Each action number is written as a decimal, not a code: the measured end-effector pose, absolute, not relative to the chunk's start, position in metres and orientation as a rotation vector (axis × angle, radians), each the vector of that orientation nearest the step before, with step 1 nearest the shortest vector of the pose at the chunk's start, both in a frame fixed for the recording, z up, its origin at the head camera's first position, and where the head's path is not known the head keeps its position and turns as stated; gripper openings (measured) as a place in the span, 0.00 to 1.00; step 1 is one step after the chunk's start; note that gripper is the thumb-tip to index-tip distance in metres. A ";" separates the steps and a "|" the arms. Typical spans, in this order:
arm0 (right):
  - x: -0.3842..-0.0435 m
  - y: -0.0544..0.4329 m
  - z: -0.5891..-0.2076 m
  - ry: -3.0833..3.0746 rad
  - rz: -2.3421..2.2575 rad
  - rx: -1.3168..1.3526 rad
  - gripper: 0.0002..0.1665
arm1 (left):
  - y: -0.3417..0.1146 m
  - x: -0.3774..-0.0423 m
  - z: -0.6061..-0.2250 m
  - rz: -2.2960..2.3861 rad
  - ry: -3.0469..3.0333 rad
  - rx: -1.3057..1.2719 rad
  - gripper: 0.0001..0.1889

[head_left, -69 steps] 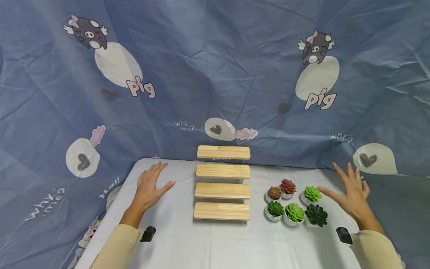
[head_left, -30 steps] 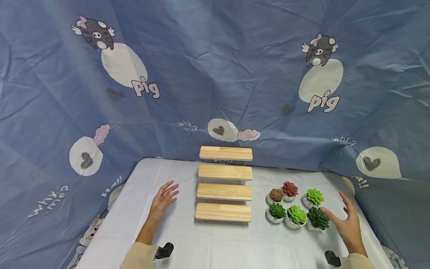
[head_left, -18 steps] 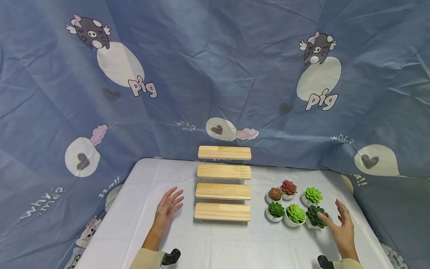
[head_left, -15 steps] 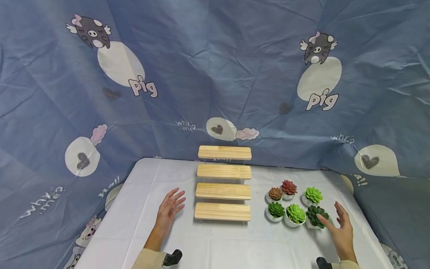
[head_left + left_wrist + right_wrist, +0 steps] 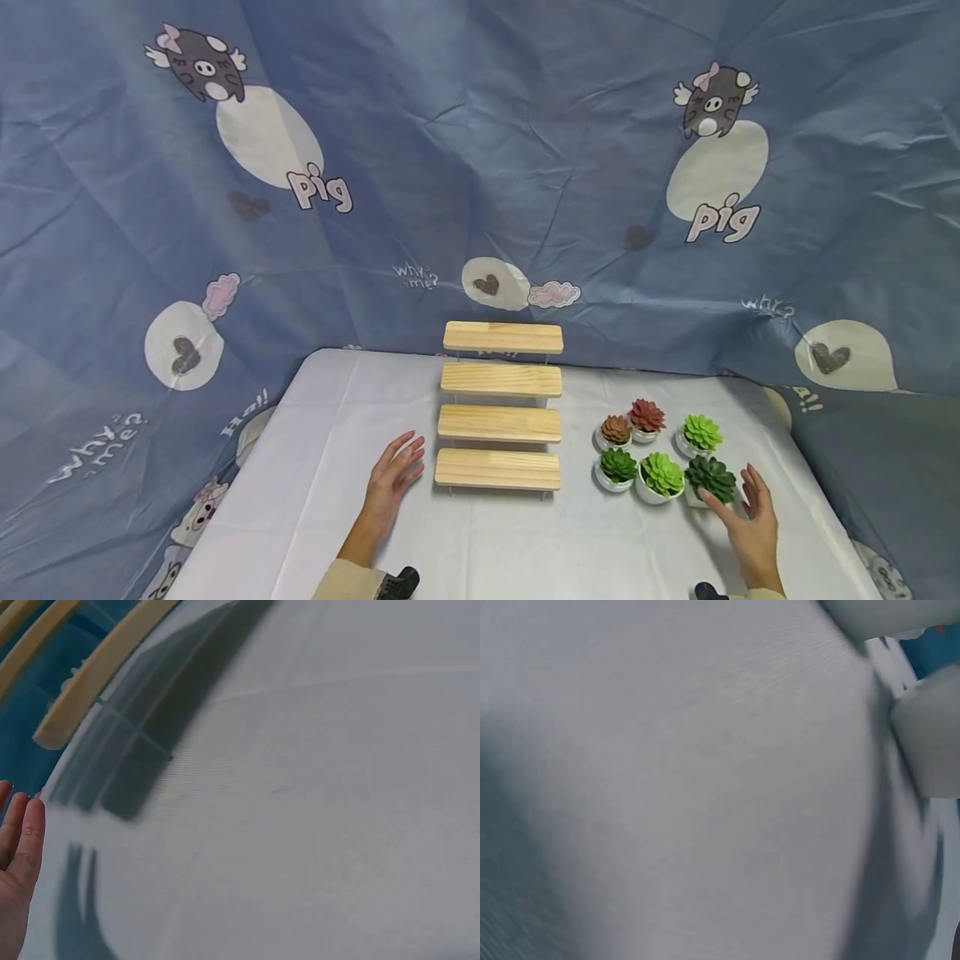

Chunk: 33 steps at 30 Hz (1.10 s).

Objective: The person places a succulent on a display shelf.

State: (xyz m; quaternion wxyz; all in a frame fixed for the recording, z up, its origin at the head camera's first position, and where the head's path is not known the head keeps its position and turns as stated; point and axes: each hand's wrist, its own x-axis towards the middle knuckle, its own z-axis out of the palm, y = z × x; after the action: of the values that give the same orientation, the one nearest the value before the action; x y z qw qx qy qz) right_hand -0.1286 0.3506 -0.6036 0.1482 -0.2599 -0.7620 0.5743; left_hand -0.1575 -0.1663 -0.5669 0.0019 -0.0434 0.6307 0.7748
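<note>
My right hand (image 5: 752, 527) is beside a dark green succulent (image 5: 710, 477) in a white pot, thumb and fingers spread apart around its near right side, holding nothing. To its left sit a bright green succulent (image 5: 662, 475) and a smaller green one (image 5: 617, 467). Behind them are a brown succulent (image 5: 616, 429), a red one (image 5: 647, 416) and another bright green one (image 5: 702, 433). My left hand (image 5: 390, 483), relaxed and holding nothing, hovers left of a stepped wooden rack (image 5: 498, 469). In the left wrist view its fingers (image 5: 28, 838) extend near the rack's boards (image 5: 97, 675).
A white cloth covers the table (image 5: 570, 550). Blue patterned fabric (image 5: 390, 167) hangs behind and at both sides. The rack's boards rise in steps toward the back on thin clear supports. White pots (image 5: 930, 735) stand at the right edge of the right wrist view.
My right hand has come down and leftward to the dark green succulent. My left hand has lowered and shifted right toward the rack. The plants and rack stay in place.
</note>
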 end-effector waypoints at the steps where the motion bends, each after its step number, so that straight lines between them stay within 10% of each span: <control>1: -0.127 0.349 -0.601 -2.179 1.672 -0.765 0.59 | -0.164 -0.158 -0.568 2.416 1.982 -0.157 0.27; 33: -0.133 0.337 -0.613 -2.202 1.693 -0.970 0.56 | -0.136 -0.166 -0.599 2.297 2.027 -0.332 0.27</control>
State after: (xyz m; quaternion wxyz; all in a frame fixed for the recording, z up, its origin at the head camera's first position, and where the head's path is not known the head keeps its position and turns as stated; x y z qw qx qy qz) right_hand -0.1333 0.3367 -0.6130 0.0996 -0.3280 -0.7448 0.5726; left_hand -0.1659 -0.1364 -0.5989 0.0299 -0.1078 0.6575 0.7451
